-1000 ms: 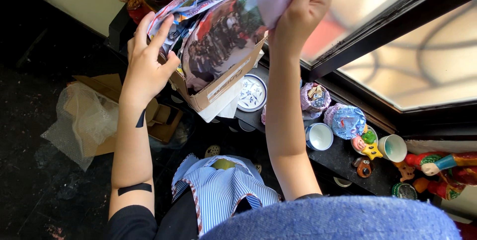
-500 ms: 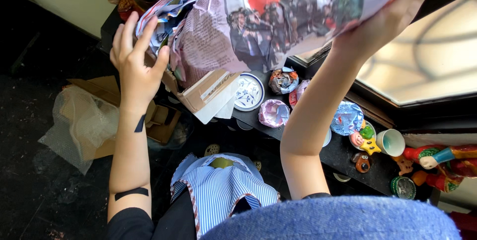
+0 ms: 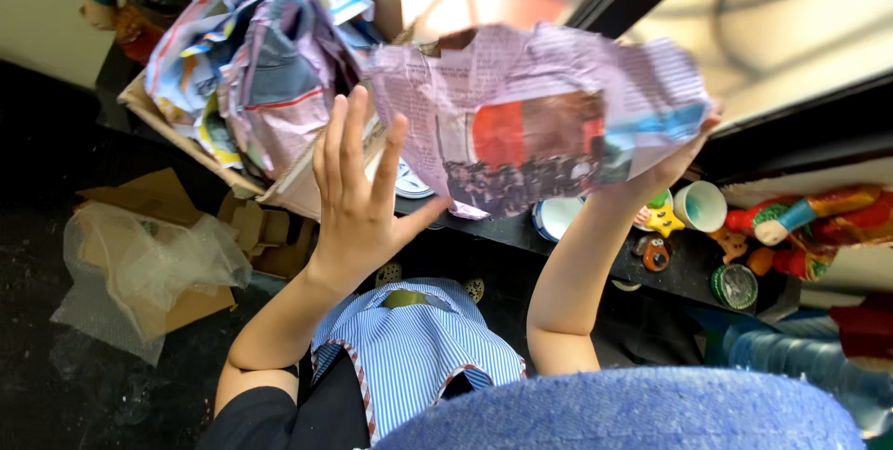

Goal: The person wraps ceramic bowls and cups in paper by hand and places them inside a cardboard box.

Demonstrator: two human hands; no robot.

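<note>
My right hand (image 3: 672,169) grips the right edge of a crumpled newspaper sheet (image 3: 535,120) and holds it spread in the air over a dark shelf (image 3: 693,268). My left hand (image 3: 363,194) is raised with fingers apart, palm toward the sheet's left end, holding nothing. Behind it a cardboard box (image 3: 288,180) is stuffed with more crumpled newspaper (image 3: 256,59).
Painted cups (image 3: 699,205), small colourful figurines (image 3: 800,217) and a round clock face (image 3: 409,185) stand on the shelf. Cardboard and bubble wrap (image 3: 139,268) lie on the dark floor at left. A blue striped garment (image 3: 409,348) is below, a plastic bottle (image 3: 800,357) at right.
My right hand pulled the newspaper sheet out of the box and carried it right. My left hand let go of the box's paper and now stands open.
</note>
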